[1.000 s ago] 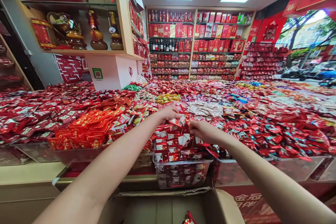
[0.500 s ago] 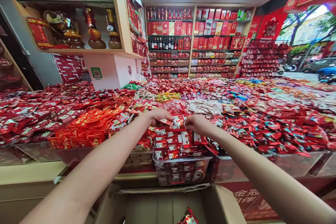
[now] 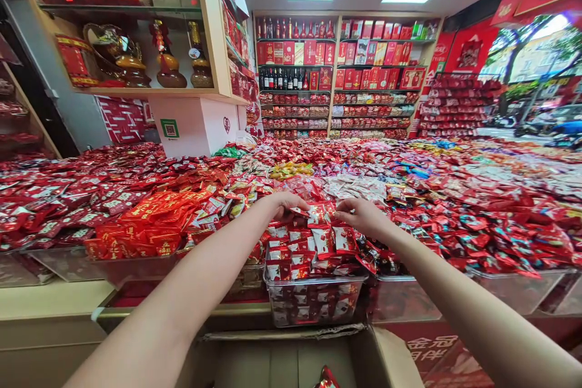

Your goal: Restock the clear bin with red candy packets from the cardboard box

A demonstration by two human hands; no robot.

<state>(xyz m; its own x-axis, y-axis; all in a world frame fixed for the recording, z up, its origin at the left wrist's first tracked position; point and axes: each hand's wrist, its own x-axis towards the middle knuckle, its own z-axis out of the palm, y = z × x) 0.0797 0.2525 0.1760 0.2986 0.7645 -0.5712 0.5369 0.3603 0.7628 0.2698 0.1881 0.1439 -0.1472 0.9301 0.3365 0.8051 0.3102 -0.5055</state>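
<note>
My left hand (image 3: 287, 205) pinches the left end of a small red-and-white packet (image 3: 319, 213) over the full clear bin (image 3: 316, 282). At the packet's right end is my right hand (image 3: 354, 214), its thumb and fingers apart. Whether its fingertips still touch the packet's edge is hard to see. Below both hands, red-and-white packets (image 3: 322, 241) stand in rows in the bin, several layers deep through its clear front wall.
An open cardboard box (image 3: 284, 364) lies below the bin, with a red packet (image 3: 326, 377) inside. Orange-red packets (image 3: 154, 218) are heaped to the left, dark red ones (image 3: 477, 218) to the right. A wooden cabinet (image 3: 222, 42) overhangs at the upper left.
My right hand has moved slightly right and its fingers have opened. The left hand has shifted a little right with the packet. The view has tilted slightly.
</note>
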